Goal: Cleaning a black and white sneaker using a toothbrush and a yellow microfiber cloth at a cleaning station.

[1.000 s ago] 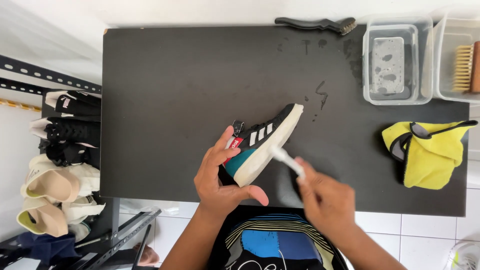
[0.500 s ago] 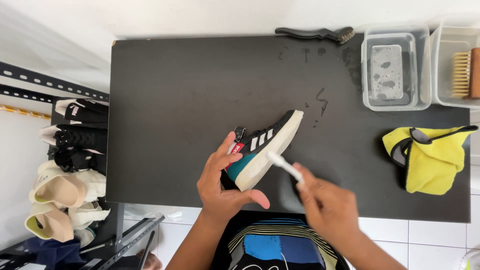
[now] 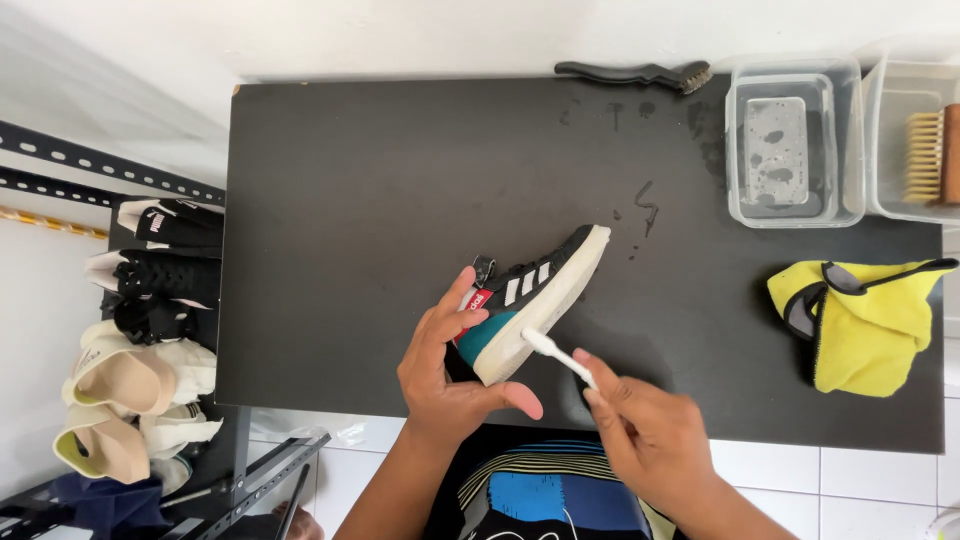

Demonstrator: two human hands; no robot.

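A person's left hand [image 3: 450,375] clasps a black sneaker [image 3: 530,300] by its heel end, tilted on its side above the near edge of a black table [image 3: 380,210], the pale sole turned toward the right hand [image 3: 650,435]. The shoe's long axis runs from the heel at about 7 o'clock to the toe at about 1 o'clock. The right hand's grip is closed on a small white brush [image 3: 555,352], whose head touches the sole's edge near the heel; the shoe lies at roughly 10 o'clock from that hand, with the left hand the nearer of the two to it. At 2 o'clock on the table stands a clear tub [image 3: 795,145] of water, a black brush [image 3: 635,73] beside it, and at 3 o'clock lies a yellow cloth [image 3: 860,320]. More shoes [image 3: 140,320] sit on a rack off the table's 9 o'clock side.
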